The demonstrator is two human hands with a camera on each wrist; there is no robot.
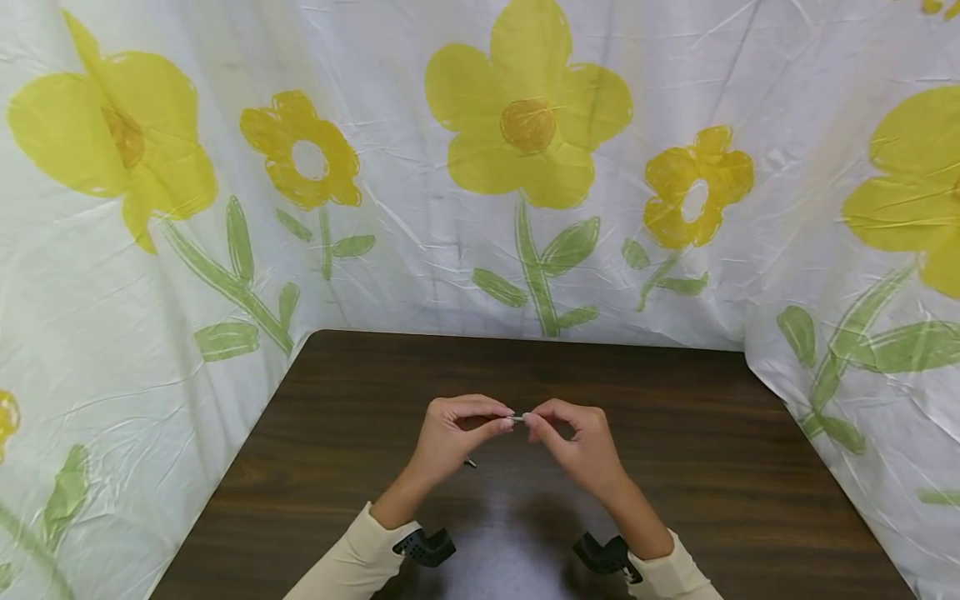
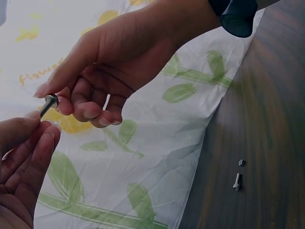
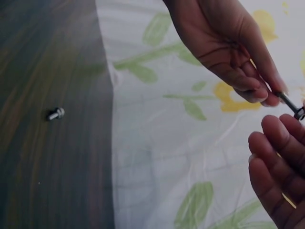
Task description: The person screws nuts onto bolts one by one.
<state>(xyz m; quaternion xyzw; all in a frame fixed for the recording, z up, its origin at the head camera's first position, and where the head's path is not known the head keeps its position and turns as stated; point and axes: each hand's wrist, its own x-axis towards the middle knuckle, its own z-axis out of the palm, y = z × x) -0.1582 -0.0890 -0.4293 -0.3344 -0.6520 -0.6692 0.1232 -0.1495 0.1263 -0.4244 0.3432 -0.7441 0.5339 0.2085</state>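
Over the table, both hands meet at a small metal bolt point(image 1: 517, 418). My left hand point(image 1: 452, 429) pinches the shank between thumb and fingertips. Opposite it, my right hand point(image 1: 581, 437) has thumb and index finger at the wider, ring-like end, its other fingers curled loosely. In the left wrist view the bolt point(image 2: 46, 106) slants between the two hands, the round end toward the right hand. The right wrist view shows its bare shank point(image 3: 289, 102) coming out of the left fingertips. Whether the round end is the head or a nut, I cannot tell.
A second bolt point(image 2: 237, 182) lies on the dark wooden table point(image 1: 337, 392), with a small nut point(image 2: 241, 162) beside it. White cloth point(image 1: 390, 275) printed with yellow flowers hangs around the table's back and sides. Black bands point(image 1: 426, 547) sit at both wrists.
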